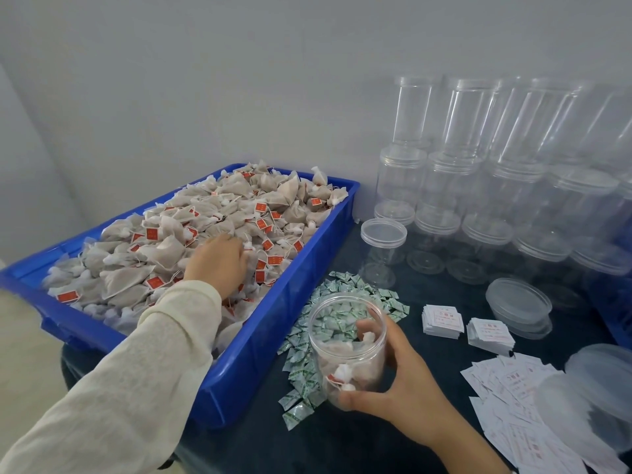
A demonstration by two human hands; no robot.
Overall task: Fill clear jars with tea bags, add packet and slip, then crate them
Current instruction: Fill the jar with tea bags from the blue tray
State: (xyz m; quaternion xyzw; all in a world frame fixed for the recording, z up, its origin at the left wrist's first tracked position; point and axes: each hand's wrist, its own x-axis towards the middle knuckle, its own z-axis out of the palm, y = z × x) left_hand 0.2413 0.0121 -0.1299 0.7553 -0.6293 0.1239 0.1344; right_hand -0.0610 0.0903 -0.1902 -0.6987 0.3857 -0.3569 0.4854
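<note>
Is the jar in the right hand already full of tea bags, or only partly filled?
Partly filled. The jar, gripped by the right hand, shows tea bags only in its lower part; its upper part is clear.

Blue tray (280,340) sets the scene | inside it, beige-grey tea bags (219,213) with red tags | right of the tray, white packets (342,292) patterned green | further right, white slips (443,319) printed red | behind those, clear jars (461,118) | dark teal tablecloth (427,285) beneath | cream sleeve (136,371) over the tray
</note>
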